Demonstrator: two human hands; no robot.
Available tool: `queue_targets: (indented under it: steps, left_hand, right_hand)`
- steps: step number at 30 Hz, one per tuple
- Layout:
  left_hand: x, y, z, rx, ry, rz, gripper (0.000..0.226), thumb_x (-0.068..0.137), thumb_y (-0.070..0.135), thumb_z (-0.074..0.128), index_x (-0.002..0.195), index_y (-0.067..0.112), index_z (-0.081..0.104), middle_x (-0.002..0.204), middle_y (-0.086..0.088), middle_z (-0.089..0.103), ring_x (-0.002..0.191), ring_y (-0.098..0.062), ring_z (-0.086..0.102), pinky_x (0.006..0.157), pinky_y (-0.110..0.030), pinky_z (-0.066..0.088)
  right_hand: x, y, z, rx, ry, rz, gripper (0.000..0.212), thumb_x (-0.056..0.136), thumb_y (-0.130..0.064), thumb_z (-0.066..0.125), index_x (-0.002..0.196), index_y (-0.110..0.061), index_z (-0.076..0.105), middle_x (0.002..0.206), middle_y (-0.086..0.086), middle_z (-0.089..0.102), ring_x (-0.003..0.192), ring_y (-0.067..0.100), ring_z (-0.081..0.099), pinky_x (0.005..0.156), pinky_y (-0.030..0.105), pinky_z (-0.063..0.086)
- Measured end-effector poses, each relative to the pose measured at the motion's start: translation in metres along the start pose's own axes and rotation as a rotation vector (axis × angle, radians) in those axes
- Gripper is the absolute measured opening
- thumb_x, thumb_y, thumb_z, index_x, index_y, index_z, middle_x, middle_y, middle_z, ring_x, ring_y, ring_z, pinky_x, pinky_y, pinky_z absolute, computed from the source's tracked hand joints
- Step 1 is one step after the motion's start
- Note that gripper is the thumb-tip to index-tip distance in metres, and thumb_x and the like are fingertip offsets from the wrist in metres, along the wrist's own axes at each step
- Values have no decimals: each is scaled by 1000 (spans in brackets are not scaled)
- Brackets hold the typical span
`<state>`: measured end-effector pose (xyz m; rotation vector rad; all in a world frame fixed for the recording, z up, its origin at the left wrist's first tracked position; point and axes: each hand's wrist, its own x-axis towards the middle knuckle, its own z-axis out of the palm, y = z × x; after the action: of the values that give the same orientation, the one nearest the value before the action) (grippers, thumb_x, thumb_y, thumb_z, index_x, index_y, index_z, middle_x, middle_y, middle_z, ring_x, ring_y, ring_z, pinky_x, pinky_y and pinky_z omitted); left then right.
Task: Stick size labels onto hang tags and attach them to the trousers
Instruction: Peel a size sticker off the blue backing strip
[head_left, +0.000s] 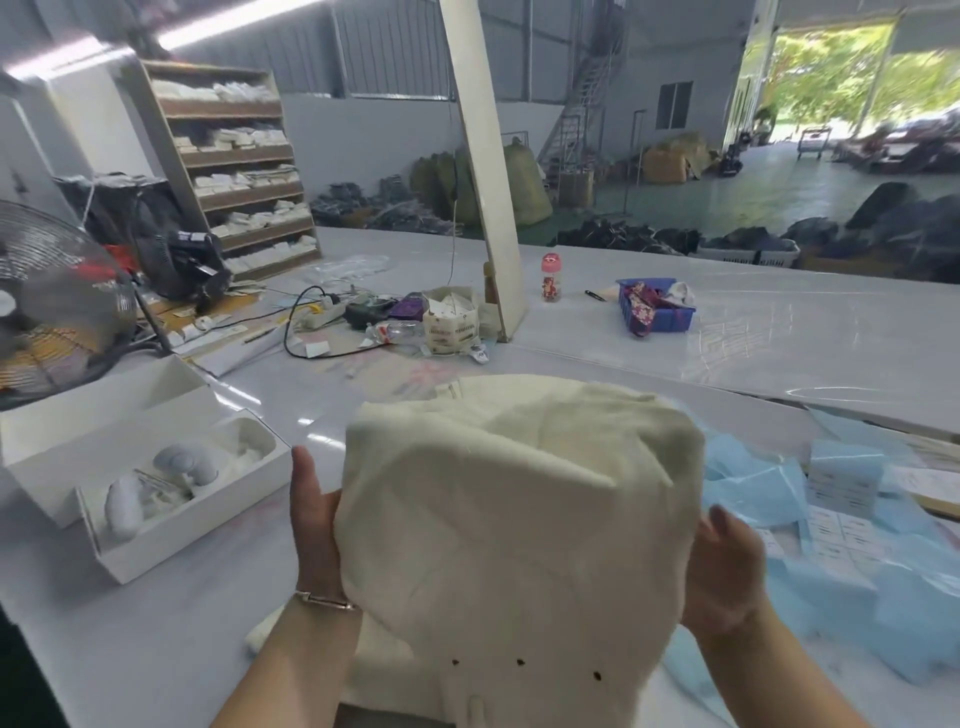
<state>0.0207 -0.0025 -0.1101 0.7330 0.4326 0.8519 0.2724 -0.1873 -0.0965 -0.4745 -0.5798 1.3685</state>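
From the head view, I am holding a folded bundle of cream trousers up off the white table, one hand at each side. My left hand is pressing flat against the left side of the bundle, thumb pointing up and the fingers going behind the cloth. My right hand is clasping the right edge, though its fingertips are lost behind the fabric, so how firmly it is pinching I cannot tell.

What is worrying me: the bundle is only being squeezed between two hands, and the soft cloth may be slipping or unfolding, dropping onto the blue sheets just right of the trousers and scattering them. Those sheets are lying loose, and the label sheets further right of the trousers could be getting buried or shifted.

Hard to make out: the trousers are filling the middle of my view and hiding the table behind and beneath them, so I am not seeing any hang tag on them. Three dark dots near the bundle's lower edge may be holes or buttons. The white box left of the trousers is holding pale bundles, perhaps tag strings, too blurred to name. The label print is unreadable, and my forearms are running out of frame.
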Motion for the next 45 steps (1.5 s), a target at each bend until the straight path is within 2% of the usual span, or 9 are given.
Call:
queue_targets:
  steps: [3,5,11,16,21,27,34,42,45]
  left_hand:
    - [-10,5,21,42,-10,-96,110,54,85,64,133,8,59,134,-23,57,127,-37,52,108,-48,41]
    - [-17,3,36,79,12,-98,91,74,65,59,140,3,48,141,-25,49,132,-39,45,114,-51,30]
    - [-53,13,92,259,-68,112,47,50,7,75,97,8,74,93,-15,73,87,-33,70,71,-37,58]
    - [-121,29,144,12,-320,306,63,95,31,46,141,-10,36,146,-35,34,139,-47,29,119,-55,5]
    - [-182,-24,185,266,-96,117,68,83,64,55,112,5,72,116,-19,69,104,-32,68,80,-40,58]
    - [-243,-37,270,433,-33,178,19,72,16,64,80,13,80,78,-8,75,71,-23,73,64,-33,59]
    - [-289,-66,340,638,-74,94,19,73,2,61,66,6,79,81,-11,76,76,-23,74,59,-29,59]
    - [-311,-64,355,597,-223,138,25,72,2,64,93,10,75,98,-12,74,90,-26,72,72,-35,60]
    - [-310,-60,352,1123,-23,185,17,72,16,74,87,10,68,83,-5,70,80,-23,64,66,-31,55]
  right_hand:
    - [-10,2,0,9,-139,82,101,80,-78,44,148,-5,30,153,26,24,140,43,27,117,55,2]
    - [-15,2,5,41,-115,227,105,80,-81,35,148,-2,28,152,26,28,140,41,29,117,49,22]
    - [-42,-47,22,-393,203,124,37,71,-13,62,106,-5,69,87,14,73,72,24,71,60,30,58]
    - [-126,-103,30,-40,-131,-160,44,98,-23,44,128,6,55,124,29,60,119,38,56,105,46,41]
    - [-200,-97,20,-221,-117,114,97,52,-75,76,114,-1,69,113,22,68,103,32,67,84,38,55]
    - [-269,-149,37,-543,50,-173,28,58,-4,77,85,-5,73,77,13,72,68,24,70,65,33,58]
    - [-350,-178,37,-610,-93,-108,39,72,-18,79,109,-10,70,96,12,72,86,25,70,72,35,56]
    - [-407,-214,58,-496,277,-524,13,65,-6,71,69,-18,75,75,4,74,68,17,71,61,30,57]
    - [-421,-221,69,-577,248,-488,13,65,-6,73,72,-16,75,77,8,74,70,23,72,61,34,57]
